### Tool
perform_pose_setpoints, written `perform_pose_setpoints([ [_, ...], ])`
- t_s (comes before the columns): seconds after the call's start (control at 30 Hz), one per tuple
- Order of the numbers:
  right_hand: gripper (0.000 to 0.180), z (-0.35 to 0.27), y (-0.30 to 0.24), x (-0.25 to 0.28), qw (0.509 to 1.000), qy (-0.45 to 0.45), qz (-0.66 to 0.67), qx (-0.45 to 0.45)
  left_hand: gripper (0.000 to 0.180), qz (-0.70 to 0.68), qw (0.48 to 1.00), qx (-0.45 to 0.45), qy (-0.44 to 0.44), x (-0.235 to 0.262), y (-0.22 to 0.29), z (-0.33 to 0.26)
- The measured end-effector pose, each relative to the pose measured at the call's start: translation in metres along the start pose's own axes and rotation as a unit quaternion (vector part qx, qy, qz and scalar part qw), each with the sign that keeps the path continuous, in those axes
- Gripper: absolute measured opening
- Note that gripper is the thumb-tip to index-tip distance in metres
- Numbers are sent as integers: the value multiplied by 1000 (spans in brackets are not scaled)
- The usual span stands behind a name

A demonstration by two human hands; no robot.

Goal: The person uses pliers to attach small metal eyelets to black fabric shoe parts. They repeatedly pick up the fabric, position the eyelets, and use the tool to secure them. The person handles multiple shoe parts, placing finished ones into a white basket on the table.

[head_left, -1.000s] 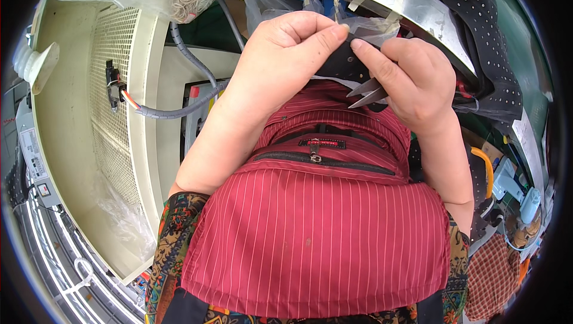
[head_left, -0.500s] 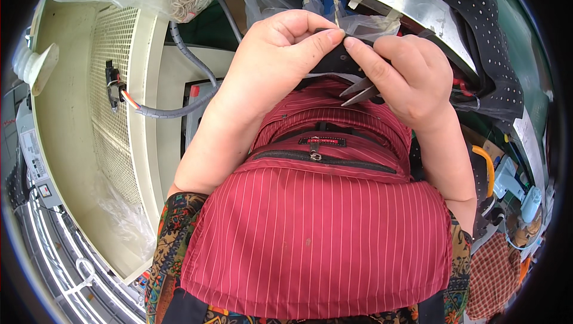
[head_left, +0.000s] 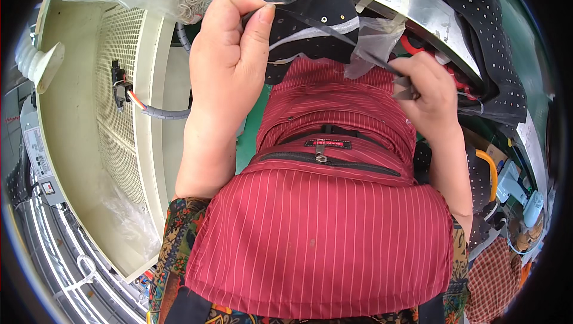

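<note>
My left hand (head_left: 230,43) is closed, thumb against the bent fingers, pinching the edge of a black piece of material (head_left: 325,8) dotted with small metal-looking eyelets and bearing a pale grey band. A thin black strip (head_left: 322,27) runs taut from that pinch across the piece toward my right hand (head_left: 427,88). The right fingers are curled round small scissors (head_left: 403,88), whose blades are blurred by motion. They also seem to grip the strip's far end. The piece hangs above the red pinstriped apron (head_left: 316,234) over my lap.
On the left stands a cream machine tray (head_left: 170,115) with a mesh panel and a cabled connector (head_left: 121,85). A curved metal table edge (head_left: 441,11) crosses the top, with clear plastic bags (head_left: 376,43) taped along it. More dotted black material (head_left: 486,43) drapes at the right.
My hands were together at the top middle and are now apart, the left further left, the right lower and right. Between them the black piece has risen into view with the strip stretched.
</note>
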State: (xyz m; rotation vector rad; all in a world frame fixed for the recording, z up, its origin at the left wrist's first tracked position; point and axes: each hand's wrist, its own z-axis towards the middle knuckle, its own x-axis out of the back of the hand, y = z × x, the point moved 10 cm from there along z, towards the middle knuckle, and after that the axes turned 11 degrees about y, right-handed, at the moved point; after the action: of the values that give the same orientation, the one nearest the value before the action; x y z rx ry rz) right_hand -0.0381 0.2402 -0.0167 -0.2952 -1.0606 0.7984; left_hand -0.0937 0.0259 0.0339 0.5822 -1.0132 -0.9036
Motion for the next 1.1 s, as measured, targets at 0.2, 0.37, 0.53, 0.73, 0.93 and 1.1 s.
perform_pose_setpoints([
  [0.2,19,9,-36,-30,936,-111,334,-23,5,-72,990,-94,75,24,27,7],
  [0.37,36,14,-35,-68,833,-225,466,-195,10,-32,973,-156,166,59,55,8],
  [0.53,44,45,-52,-77,784,-240,524,-231,9,-13,970,-197,144,56,68,6],
  [0.73,33,64,-49,-73,750,-147,571,-301,5,-39,983,-141,114,49,49,15],
  [0.93,11,68,-19,-26,880,61,399,-249,8,-245,962,121,-26,5,-1,3],
  [1.1,10,69,-23,-14,899,66,364,-236,9,-348,917,192,-34,-10,-9,-4],
])
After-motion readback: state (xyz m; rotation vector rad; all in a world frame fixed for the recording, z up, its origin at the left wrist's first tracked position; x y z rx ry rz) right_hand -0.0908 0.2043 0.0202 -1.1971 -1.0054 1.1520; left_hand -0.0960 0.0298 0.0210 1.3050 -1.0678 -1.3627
